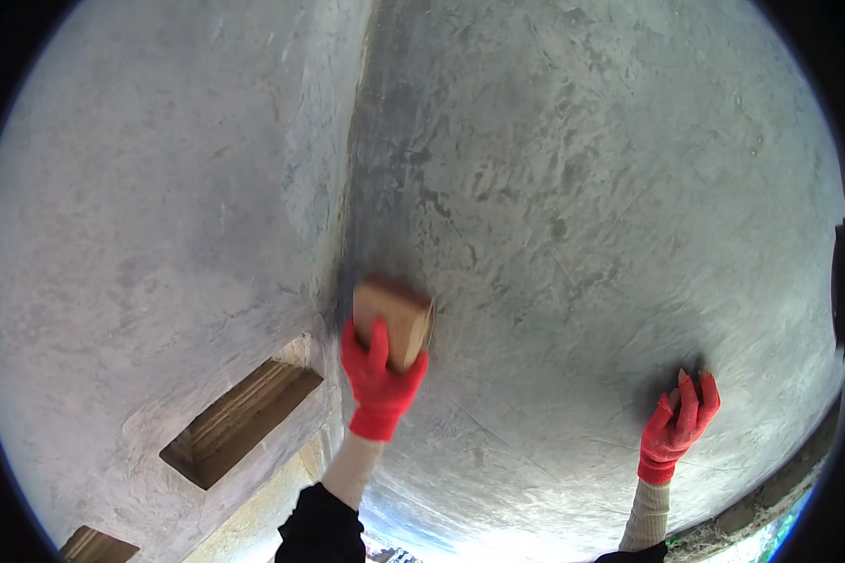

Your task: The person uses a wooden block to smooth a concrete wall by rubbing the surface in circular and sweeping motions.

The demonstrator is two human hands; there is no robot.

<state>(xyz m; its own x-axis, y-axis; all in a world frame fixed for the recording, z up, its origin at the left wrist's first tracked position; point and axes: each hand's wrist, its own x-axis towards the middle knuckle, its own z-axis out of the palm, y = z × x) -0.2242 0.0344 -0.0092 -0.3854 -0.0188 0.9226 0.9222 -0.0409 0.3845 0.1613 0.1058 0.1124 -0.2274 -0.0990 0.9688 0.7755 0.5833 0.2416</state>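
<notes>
Head view gives us a grey surface [554, 235] meeting a paler left wall [160, 188] along a corner seam [351, 159]. Our red-gloved left hand [382, 380] has its grip clamped on the near end of a tan block [391, 317], which lies against the grey surface just right of the seam. Well apart to the right, our red-gloved right hand [679, 427] has its grip loosely apart, close to that surface; we cannot tell whether it touches. Near left, we see a rectangular recess [253, 413].
</notes>
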